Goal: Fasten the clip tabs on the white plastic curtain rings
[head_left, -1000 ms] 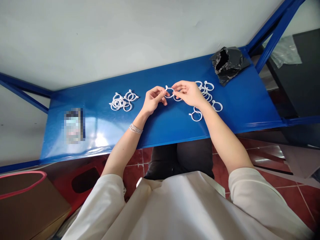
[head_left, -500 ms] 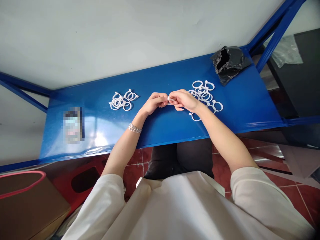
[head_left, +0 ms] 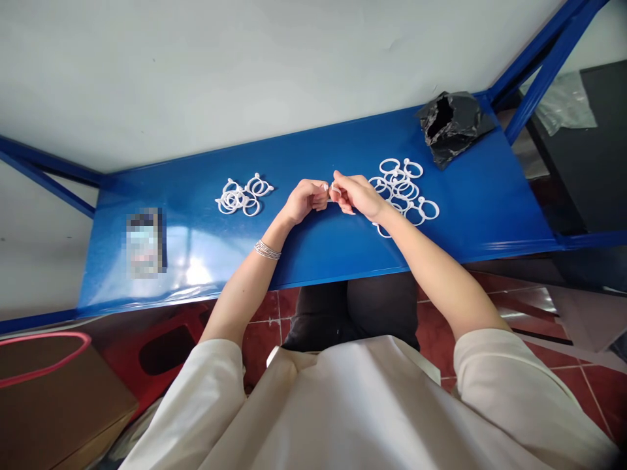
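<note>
Above the middle of the blue table [head_left: 326, 251], my left hand [head_left: 304, 199] and my right hand [head_left: 360, 196] meet with curled fingers. Between them they grip a white plastic ring [head_left: 336, 188], mostly covered by the fingers. The right thumb is lifted off, while its other fingers stay bent around the ring. To the right, partly behind my right wrist, lies a loose pile of white rings [head_left: 405, 190], each with a small knob. A smaller cluster of similar rings [head_left: 251, 207] rests left of my left hand.
A crumpled black plastic bag [head_left: 453, 124] sits at the table's back right corner. Toward the left end lies a blurred-out rectangular object [head_left: 144, 245]. Blue metal struts [head_left: 548, 72] rise at the table's ends, and a pale wall [head_left: 274, 72] stands behind.
My right thumb has lifted from the ring, showing more of its white edge. The hands stay in nearly the same place. Both ring piles look the same.
</note>
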### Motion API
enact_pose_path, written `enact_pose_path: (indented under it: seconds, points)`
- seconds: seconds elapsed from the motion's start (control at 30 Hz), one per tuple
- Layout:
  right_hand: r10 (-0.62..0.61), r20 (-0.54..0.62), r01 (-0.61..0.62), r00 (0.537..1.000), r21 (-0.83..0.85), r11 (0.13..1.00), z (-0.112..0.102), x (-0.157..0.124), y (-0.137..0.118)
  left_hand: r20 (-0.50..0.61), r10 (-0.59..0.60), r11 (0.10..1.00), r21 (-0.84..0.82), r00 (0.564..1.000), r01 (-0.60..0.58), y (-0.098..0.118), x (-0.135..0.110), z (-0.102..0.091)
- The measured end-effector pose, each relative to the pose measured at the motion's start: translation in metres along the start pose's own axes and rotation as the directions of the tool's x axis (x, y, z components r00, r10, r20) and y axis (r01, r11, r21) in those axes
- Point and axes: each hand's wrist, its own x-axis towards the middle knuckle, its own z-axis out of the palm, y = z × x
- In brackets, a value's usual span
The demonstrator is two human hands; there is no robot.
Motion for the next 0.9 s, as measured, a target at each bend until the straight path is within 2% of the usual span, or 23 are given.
enact_pose_path:
  seconds: [0.13,0.23,0.3,0.4,0.5,0.67,0.73,0.9]
  points:
    - [-0.107,-0.111,0.090,0.988,-0.152,0.984,-0.010,0.002,0.003,-0.038,0.040,0.999,-0.015,0.998,-0.041,0.002,0.001,0.005]
    - [-0.264,-0.204,0.183,0.943,-0.345,0.921,-0.015,-0.002,0.002,-0.071,0.068,0.998,0.001,0.995,-0.068,0.003,0.001,0.007]
    - [-0.339,-0.207,0.206,0.918,-0.483,0.851,-0.016,-0.005,-0.001,-0.072,0.081,0.995,0.061,0.994,-0.077,0.002,0.000,0.007]
    - [-0.355,-0.132,0.208,0.926,-0.606,0.768,-0.016,-0.009,-0.004,-0.043,0.104,0.980,0.176,0.994,-0.095,0.000,-0.002,0.006]
    - [-0.340,-0.095,0.202,0.936,-0.648,0.735,-0.016,-0.009,-0.003,-0.029,0.127,0.970,0.213,0.991,-0.118,-0.003,-0.003,0.006]
    - [-0.413,-0.094,0.255,0.906,-0.658,0.708,-0.019,-0.005,0.003,-0.147,0.195,0.975,0.139,0.970,-0.175,-0.010,-0.001,0.007]
    - [-0.435,-0.088,0.277,0.896,-0.655,0.703,-0.021,-0.005,0.004,-0.162,0.202,0.975,0.124,0.966,-0.183,-0.010,0.000,0.007]
    - [-0.401,-0.073,0.265,0.913,-0.641,0.720,-0.020,-0.006,0.002,-0.062,0.115,0.981,0.165,0.991,-0.103,-0.001,-0.003,0.009]
